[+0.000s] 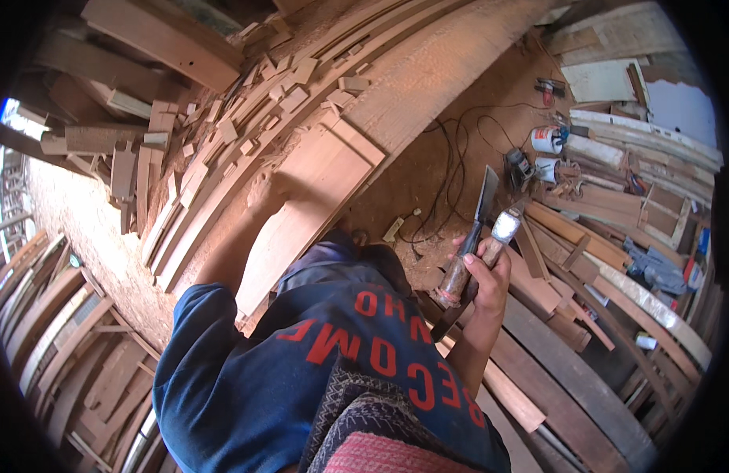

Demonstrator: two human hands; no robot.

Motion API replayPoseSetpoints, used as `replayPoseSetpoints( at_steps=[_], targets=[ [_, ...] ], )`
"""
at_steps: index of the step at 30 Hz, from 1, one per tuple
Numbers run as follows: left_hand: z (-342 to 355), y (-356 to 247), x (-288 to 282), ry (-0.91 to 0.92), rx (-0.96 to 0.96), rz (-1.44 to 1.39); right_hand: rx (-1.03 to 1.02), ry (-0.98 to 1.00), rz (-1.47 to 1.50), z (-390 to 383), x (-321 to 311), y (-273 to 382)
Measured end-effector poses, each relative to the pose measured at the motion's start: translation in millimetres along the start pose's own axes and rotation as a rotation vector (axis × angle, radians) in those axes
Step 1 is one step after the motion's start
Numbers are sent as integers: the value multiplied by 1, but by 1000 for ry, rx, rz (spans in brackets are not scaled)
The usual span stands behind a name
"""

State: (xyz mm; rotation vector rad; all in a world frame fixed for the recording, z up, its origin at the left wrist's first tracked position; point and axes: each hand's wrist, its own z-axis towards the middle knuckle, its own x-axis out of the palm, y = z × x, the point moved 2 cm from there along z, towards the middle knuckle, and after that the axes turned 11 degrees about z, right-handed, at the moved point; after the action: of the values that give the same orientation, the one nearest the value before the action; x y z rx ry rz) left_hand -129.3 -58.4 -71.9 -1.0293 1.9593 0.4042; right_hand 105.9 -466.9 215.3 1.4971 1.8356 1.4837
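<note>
My left hand [268, 193] rests at the left edge of a pale wooden board [317, 181] on the workbench. Its fingers blend into the brown wood, so their pose is hard to make out. Out to the right of my body, my right hand [489, 277] is closed around two tools together. One is a chisel [484, 197] with a flat steel blade pointing up and away and a worn wooden handle. Beside it is a hammer [505, 226] with a shiny metal head; its shaft runs down through my fingers.
Small wood offcuts [293, 98] and long strips lie across the bench [427, 79]. Black cable [451, 169] loops over the dusty floor, near white tins [546, 140] and a power tool [519, 167]. Stacked planks [569, 378] fill the right side, and more timber [65, 315] stands at left.
</note>
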Motion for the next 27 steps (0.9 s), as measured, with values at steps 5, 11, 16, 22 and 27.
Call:
replayPoseSetpoints(
  at_steps=[5, 11, 16, 22, 27],
  targets=[
    [-30, 26, 16, 41, 100, -28, 22, -48, 80, -38, -29, -15],
    [-30, 75, 48, -64, 177, -86, -15, -66, 150, -88, -57, -51],
    [-16, 66, 49, 2, 209, -79, -20, -47, 147, -127, -62, -60],
    [-34, 22, 2, 341, 255, 79, -89, -32, 237, -139, -43, -71],
    [9, 34, 0, -246, 506, -45, -83, 37, 434, -129, -2, -80]
  ],
)
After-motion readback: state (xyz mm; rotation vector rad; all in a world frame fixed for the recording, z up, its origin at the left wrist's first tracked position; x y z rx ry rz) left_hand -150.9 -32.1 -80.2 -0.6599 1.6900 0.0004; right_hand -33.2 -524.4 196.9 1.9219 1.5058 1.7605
